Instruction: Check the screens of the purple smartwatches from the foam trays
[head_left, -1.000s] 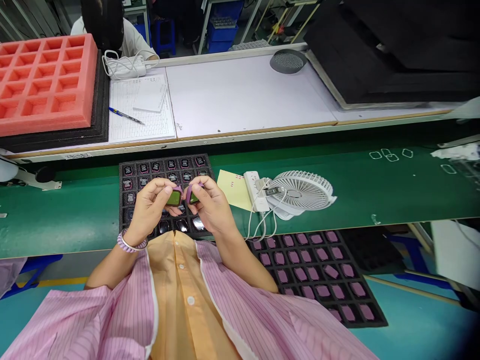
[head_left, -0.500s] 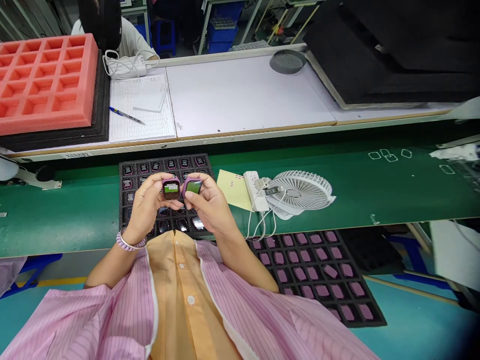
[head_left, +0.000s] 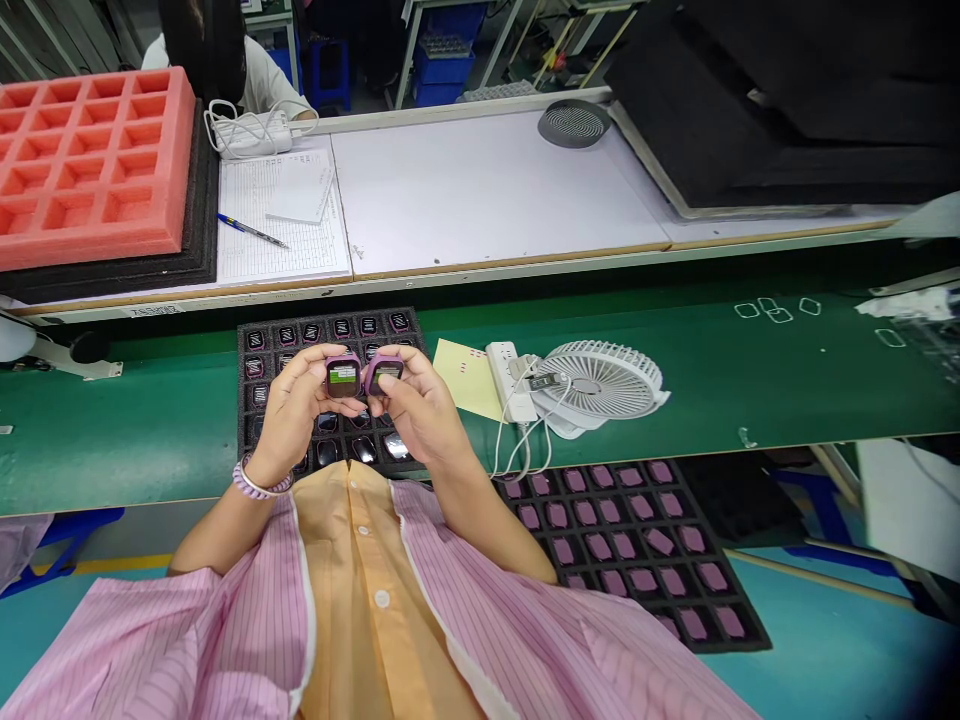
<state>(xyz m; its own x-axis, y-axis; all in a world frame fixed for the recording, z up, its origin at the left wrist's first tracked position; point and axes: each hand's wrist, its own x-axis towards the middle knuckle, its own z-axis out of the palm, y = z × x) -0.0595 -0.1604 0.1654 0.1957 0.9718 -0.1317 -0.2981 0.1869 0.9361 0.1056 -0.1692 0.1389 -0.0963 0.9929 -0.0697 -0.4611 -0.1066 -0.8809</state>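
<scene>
Above tray [head_left: 255, 390], hands' two watches [head_left: 343, 378] face up.

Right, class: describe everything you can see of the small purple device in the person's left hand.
The purple device is a small, squarish, plastic-looking case with rounded corners framing a dark screen. The screen is lit, with a green band across its upper part. It is held up, screen toward the camera, pinched by the left hand above the black compartment tray on the green belt. It sits close beside a second purple device in the right hand; whether they touch is unclear.
</scene>
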